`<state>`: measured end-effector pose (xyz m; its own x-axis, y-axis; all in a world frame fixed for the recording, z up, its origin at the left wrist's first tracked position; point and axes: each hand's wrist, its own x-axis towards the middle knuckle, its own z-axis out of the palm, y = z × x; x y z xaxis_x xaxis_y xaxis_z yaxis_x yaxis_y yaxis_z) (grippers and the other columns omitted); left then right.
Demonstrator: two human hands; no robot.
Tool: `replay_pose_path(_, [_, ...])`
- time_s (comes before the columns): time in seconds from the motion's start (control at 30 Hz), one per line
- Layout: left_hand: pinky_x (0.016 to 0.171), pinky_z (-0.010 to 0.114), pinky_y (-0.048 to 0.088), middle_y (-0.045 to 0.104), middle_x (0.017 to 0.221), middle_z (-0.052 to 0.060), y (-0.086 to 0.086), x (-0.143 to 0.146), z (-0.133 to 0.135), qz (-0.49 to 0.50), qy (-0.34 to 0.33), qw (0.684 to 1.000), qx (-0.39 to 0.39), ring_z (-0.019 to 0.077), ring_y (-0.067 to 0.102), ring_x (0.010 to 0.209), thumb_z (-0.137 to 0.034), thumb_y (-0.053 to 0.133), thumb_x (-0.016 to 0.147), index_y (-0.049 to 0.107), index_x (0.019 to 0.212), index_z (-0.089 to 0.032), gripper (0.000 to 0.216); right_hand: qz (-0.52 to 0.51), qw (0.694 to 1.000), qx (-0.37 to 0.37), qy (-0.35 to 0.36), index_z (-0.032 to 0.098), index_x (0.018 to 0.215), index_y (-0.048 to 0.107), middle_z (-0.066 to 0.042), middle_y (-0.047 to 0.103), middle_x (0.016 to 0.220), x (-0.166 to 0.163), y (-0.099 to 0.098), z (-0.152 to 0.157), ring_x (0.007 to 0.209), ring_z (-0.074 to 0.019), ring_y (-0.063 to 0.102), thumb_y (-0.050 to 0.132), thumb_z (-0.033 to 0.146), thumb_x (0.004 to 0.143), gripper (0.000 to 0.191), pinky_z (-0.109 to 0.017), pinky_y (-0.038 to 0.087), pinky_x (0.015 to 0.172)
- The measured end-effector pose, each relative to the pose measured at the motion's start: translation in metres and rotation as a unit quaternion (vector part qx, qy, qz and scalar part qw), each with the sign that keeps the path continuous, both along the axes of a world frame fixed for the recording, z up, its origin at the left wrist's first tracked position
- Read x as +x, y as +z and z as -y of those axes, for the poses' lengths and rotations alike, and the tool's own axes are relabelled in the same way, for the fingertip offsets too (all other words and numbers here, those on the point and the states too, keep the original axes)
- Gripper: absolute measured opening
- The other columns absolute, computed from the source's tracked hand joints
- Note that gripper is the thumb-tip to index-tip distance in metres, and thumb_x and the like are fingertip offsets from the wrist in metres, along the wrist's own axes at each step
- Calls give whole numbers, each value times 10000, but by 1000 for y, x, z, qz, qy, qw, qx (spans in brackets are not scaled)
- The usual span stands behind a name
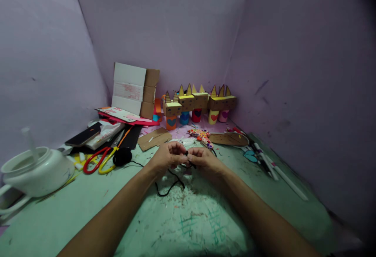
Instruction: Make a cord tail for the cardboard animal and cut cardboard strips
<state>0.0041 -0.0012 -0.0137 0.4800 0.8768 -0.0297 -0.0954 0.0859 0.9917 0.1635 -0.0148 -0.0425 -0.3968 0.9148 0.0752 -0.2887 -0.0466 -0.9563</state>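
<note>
My left hand point(167, 156) and my right hand point(202, 158) meet over the middle of the green table point(205, 218). Both have their fingers pinched on a thin black cord point(170, 186), which loops down onto the table below them. The cord runs left toward a black spool point(122, 156). A small dark bit sits between the fingertips; I cannot make out what it is.
Red and yellow scissors point(98, 160) lie left of the spool, with a white pot point(35, 171) further left. Cardboard figures with pointed ears point(199, 102) line the back wall beside a cardboard box point(135, 89). Cardboard pieces point(154, 138), markers point(273, 167) and paper scraps lie around.
</note>
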Motion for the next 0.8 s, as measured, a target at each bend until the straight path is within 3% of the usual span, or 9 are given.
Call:
replay_pose_path(0.23, [383,163,243,515,565,-50,3,-3,-1,2,-30,999,41,27,387,412,-206,742,540,629,862,-117,353,-7,1000,-16,3,138,577,590,7,560,533,-3,2,2,484,-84,447,735,394,600,295,-221,304,482])
replay_pose_path(0.43, [399,186,237,548,468,-27,9,-2,2,-50,-45,996,62,44,382,392,-268,741,569,688,751,-120,241,11,999,-26,27,117,552,608,-9,576,499,-4,3,3,440,-84,462,750,365,587,288,-227,305,460])
replay_pose_path(0.8, [388,183,308,601,476,10,2,2,4,-6,-24,1000,18,86,496,391,-310,788,488,623,642,-120,295,-28,992,-93,76,104,615,650,-41,625,600,-3,3,4,558,-111,522,790,383,508,330,-239,347,546])
